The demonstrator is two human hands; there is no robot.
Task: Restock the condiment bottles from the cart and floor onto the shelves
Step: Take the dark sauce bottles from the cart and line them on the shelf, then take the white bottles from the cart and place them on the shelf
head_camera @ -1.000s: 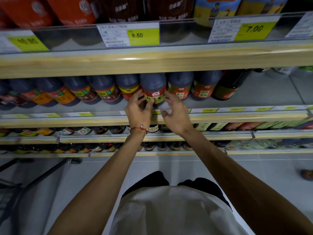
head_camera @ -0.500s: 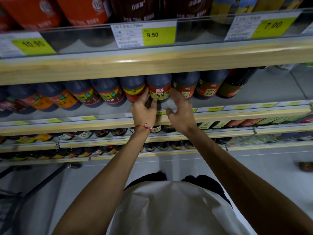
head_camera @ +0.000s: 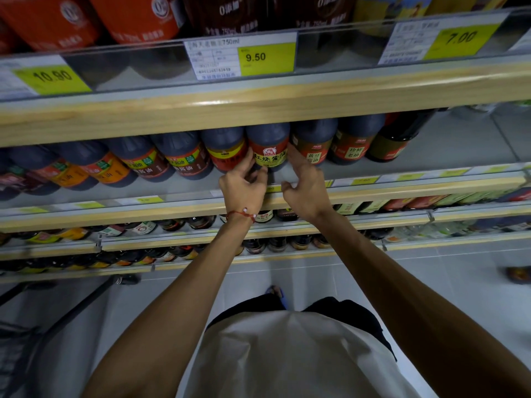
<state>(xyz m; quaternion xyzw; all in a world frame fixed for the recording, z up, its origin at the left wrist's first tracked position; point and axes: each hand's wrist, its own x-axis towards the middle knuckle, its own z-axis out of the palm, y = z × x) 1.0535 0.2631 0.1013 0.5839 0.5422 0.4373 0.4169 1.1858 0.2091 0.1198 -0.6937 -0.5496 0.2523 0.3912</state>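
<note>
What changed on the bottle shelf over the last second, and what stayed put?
The red-labelled bottle was turned so its label faces forward. Both hands slid down it: the left hand now holds only its lower edge, the right hand has loosened, fingertips touching its right side. The neighbouring bottles and price tags stayed as they were.

Shop aisle, head view: left hand [head_camera: 242, 185], red string bracelet [head_camera: 240, 215] at wrist, pinches base of red-labelled soy sauce bottle [head_camera: 268, 149] between thumb and fingers. Right hand [head_camera: 307, 189] lays fingers [head_camera: 297, 160] against bottle's other side. Bottle stands in row of dark bottles [head_camera: 184, 156] on wood-edged shelf [head_camera: 402, 191]. Yellow price tag 9.50 [head_camera: 255, 57] on shelf rail above. Stocked shelves below. Cart frame [head_camera: 71, 311] lower left, over tiled floor [head_camera: 459, 282].
</note>
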